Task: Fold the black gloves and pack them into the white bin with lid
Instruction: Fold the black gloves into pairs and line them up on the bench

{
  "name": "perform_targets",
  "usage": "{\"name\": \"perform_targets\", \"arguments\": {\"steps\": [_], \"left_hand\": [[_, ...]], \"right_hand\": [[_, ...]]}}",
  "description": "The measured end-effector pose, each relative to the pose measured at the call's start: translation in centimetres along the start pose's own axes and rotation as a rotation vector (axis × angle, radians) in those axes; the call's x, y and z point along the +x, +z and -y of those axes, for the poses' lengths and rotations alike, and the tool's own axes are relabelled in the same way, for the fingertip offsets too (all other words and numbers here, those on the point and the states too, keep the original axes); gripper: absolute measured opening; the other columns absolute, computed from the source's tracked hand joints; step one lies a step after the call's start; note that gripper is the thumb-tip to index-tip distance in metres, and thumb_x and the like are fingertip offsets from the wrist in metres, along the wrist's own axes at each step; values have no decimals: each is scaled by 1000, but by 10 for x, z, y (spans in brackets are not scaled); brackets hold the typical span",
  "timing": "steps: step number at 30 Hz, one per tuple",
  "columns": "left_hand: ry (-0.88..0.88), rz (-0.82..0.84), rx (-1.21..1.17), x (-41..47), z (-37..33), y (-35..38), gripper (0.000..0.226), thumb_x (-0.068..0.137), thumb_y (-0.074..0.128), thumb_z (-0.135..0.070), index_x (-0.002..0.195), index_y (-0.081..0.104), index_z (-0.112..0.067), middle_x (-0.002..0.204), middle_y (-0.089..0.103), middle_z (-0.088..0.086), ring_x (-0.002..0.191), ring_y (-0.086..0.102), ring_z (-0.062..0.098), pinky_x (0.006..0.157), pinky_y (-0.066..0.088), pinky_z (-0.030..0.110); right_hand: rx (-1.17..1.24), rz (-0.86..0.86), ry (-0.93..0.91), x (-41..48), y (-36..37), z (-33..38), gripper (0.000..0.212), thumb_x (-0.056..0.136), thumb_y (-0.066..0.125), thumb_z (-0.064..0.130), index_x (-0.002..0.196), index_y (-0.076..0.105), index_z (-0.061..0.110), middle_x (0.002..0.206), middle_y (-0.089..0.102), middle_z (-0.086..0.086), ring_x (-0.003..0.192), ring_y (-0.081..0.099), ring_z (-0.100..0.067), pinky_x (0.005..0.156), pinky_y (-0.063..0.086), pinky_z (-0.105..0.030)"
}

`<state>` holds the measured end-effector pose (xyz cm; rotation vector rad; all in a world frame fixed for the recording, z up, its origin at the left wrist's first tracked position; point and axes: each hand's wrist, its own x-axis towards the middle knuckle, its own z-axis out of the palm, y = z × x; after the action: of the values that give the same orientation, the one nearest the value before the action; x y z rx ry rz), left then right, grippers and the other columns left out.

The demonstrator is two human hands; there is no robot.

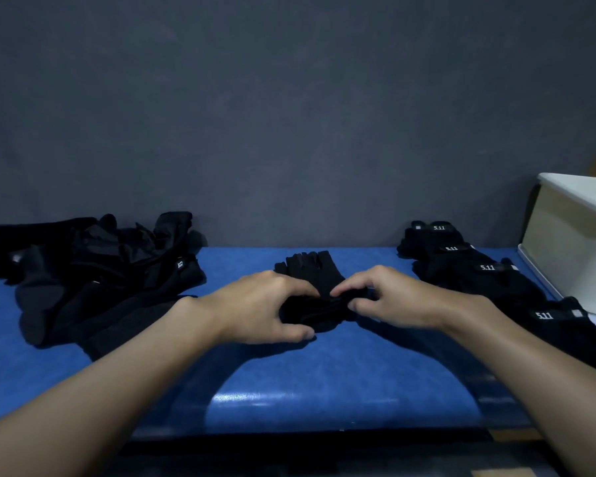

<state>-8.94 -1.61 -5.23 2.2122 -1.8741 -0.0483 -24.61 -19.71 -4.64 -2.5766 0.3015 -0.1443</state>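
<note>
A black fingerless glove (312,270) lies flat in the middle of the blue table (324,373), its fingers pointing away from me. My left hand (258,306) and my right hand (389,297) both pinch its near cuff end, which is bunched up between them. A loose heap of black gloves (93,273) lies at the left. A row of black gloves with white "5.11" labels (486,270) lies at the right. The white bin (572,242) stands at the far right, its lid (585,191) on top; its inside is hidden.
A dark grey wall (289,115) closes off the back of the table. The table's front edge (324,435) runs just below my forearms. Bare blue surface shows in front of the middle glove.
</note>
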Motion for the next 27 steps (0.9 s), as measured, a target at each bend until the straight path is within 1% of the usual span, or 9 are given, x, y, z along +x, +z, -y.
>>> {"name": "perform_targets", "arguments": {"steps": [2, 5, 7, 10, 14, 16, 21, 25, 27], "left_hand": [[1, -3, -35, -1, -1, 0, 56, 79, 72, -53, 130, 53, -41, 113, 66, -19, 102, 58, 2, 89, 51, 30], [19, -58, -105, 0, 1, 2, 50, 79, 73, -42, 125, 53, -41, 101, 67, -17, 92, 60, 4, 84, 52, 33], [27, -112, -184, 1, 2, 5, 36, 84, 70, -35, 118, 57, -38, 91, 67, -16, 85, 61, 6, 80, 52, 35], [9, -194, -367, 3, 5, 10, 15, 90, 65, -26, 104, 64, -31, 83, 70, -9, 79, 65, 12, 78, 52, 41], [-87, -267, -610, 5, 11, 14, 10, 91, 60, -29, 99, 66, -24, 86, 73, 6, 85, 68, 30, 81, 55, 47], [-131, -275, -725, 7, 13, 15, 8, 97, 59, -22, 100, 66, -20, 84, 74, 7, 76, 68, 27, 76, 54, 40], [-255, -328, -801, 12, 14, 20, 14, 101, 55, -22, 109, 63, -15, 66, 62, 0, 62, 55, 10, 66, 46, 25], [-318, -419, -794, 17, 15, 24, 19, 99, 57, -25, 118, 57, -24, 94, 65, -2, 69, 57, 13, 68, 50, 26], [-307, -413, -772, 17, 17, 25, 29, 95, 63, -24, 122, 53, -28, 107, 61, -1, 71, 58, 15, 68, 50, 26]], "right_hand": [[23, -29, 2, 0, -1, 2, 28, 94, 58, 12, 112, 71, 30, 100, 72, 12, 86, 63, 8, 78, 45, -8], [85, -32, 9, 3, -1, -1, 22, 90, 55, 18, 93, 71, 33, 89, 74, -1, 88, 70, -25, 86, 56, -42], [124, -39, 11, 3, -2, -3, 19, 86, 55, 23, 92, 71, 29, 90, 74, -9, 89, 69, -36, 86, 54, -53], [247, -33, 15, 1, -10, -5, 15, 93, 61, 16, 103, 72, 22, 100, 73, -9, 100, 68, -27, 93, 52, -37], [370, 85, -2, -7, -20, -7, 31, 84, 76, 27, 114, 66, 30, 104, 69, -6, 102, 65, -19, 102, 44, -37], [388, 65, 2, -5, -18, -10, 35, 83, 78, 22, 114, 67, 30, 108, 67, -11, 105, 64, -24, 103, 44, -39], [563, -71, 57, 6, 1, -14, 23, 87, 71, 28, 106, 69, 15, 97, 66, -25, 87, 62, -21, 84, 45, -38], [584, -173, 122, 16, 14, -13, 16, 95, 63, 25, 106, 68, 16, 81, 72, -4, 75, 68, -14, 76, 50, -29], [546, -217, 135, 21, 18, -14, 17, 94, 63, 29, 107, 67, 18, 77, 72, -4, 72, 69, -13, 75, 52, -32]]}}
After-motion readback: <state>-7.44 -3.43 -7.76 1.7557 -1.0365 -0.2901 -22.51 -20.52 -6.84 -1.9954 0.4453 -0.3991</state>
